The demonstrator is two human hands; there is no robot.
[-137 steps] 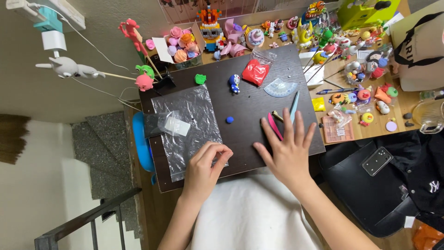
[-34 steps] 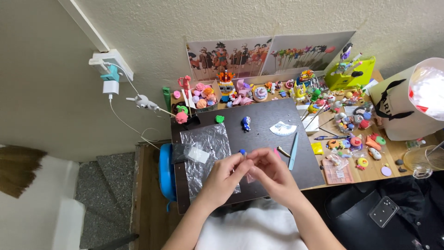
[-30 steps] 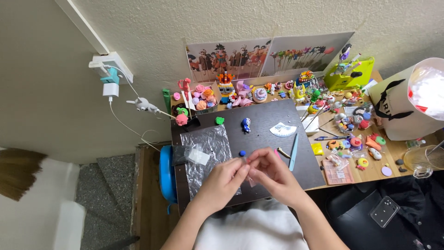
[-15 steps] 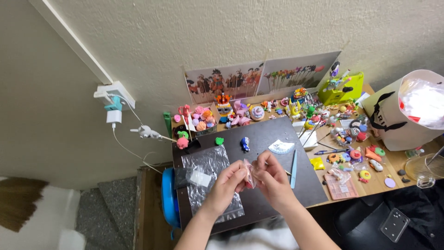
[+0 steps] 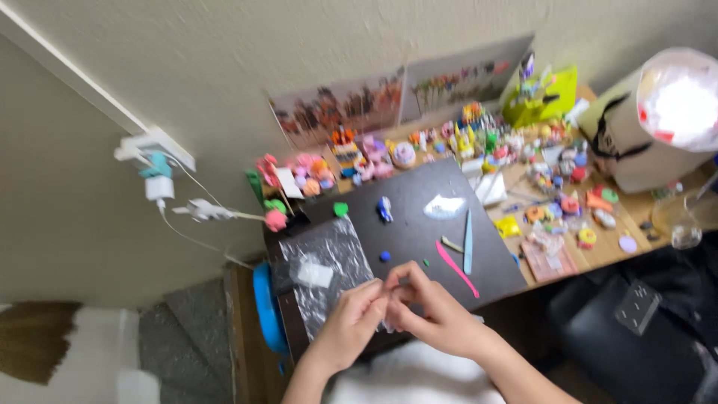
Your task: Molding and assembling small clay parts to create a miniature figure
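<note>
My left hand [image 5: 348, 322] and my right hand [image 5: 437, 318] meet fingertip to fingertip over the near edge of a black mat [image 5: 419, 236]. Together they pinch a small packet [image 5: 388, 325] with clear wrapping; blur hides its contents. Just left of my hands a crinkled clear plastic sheet [image 5: 329, 262] lies on the mat. A small blue ball [image 5: 384, 256] and a tiny green bit [image 5: 426, 262] sit just beyond my fingers. A pink stick tool [image 5: 456, 269] and a light blue tool [image 5: 468, 241] lie to the right.
A small blue-and-white figure [image 5: 384, 209], a green lump [image 5: 341, 209] and a clear bag [image 5: 444, 206] sit farther back on the mat. Colourful small figures [image 5: 374, 161] crowd the desk's back and right. A charger [image 5: 158, 176] hangs from the wall at left. A white bag [image 5: 658, 120] stands at right.
My hands lay flat on the mat 4.6 s ago; now they are together pinching the packet. A red packet has left the mat. The view has tilted up toward the wall.
</note>
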